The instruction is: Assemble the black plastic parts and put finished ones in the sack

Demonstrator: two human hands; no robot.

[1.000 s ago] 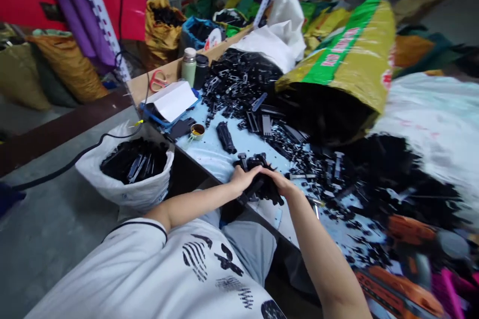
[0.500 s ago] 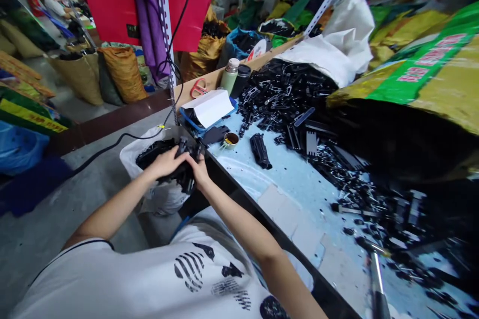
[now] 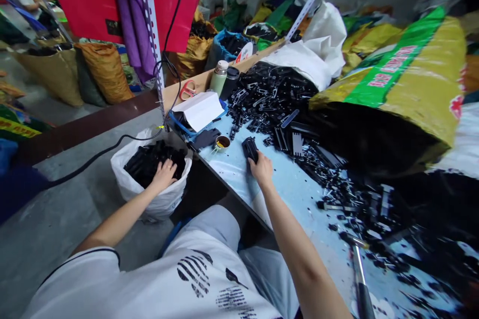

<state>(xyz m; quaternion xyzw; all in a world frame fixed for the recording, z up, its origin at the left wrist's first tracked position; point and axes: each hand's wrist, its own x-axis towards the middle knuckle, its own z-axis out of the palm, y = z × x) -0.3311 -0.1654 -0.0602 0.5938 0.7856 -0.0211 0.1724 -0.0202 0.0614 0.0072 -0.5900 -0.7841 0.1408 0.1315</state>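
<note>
My left hand (image 3: 163, 175) lies with its fingers spread on the black parts (image 3: 144, 162) that fill a white sack (image 3: 149, 204) on the floor beside the table. Over the light blue tabletop (image 3: 239, 179), my right hand (image 3: 261, 165) has its fingers round the near end of a black assembled part (image 3: 250, 149), which rests on the table. A small metal cup (image 3: 222, 143) with something yellow in it stands just left of that part.
Piles of black clips (image 3: 262, 94) and small metal parts cover the table's far and right sides. A hammer (image 3: 359, 269) lies at the near right. Scissors (image 3: 187, 90), a green bottle (image 3: 218, 77) and a yellow sack (image 3: 422, 75) line the back. A black cable (image 3: 105, 152) hangs at left.
My hands have moved apart. The black parts they held over the sack are no longer in them; my right hand has moved right to the part on the table and grips it.
</note>
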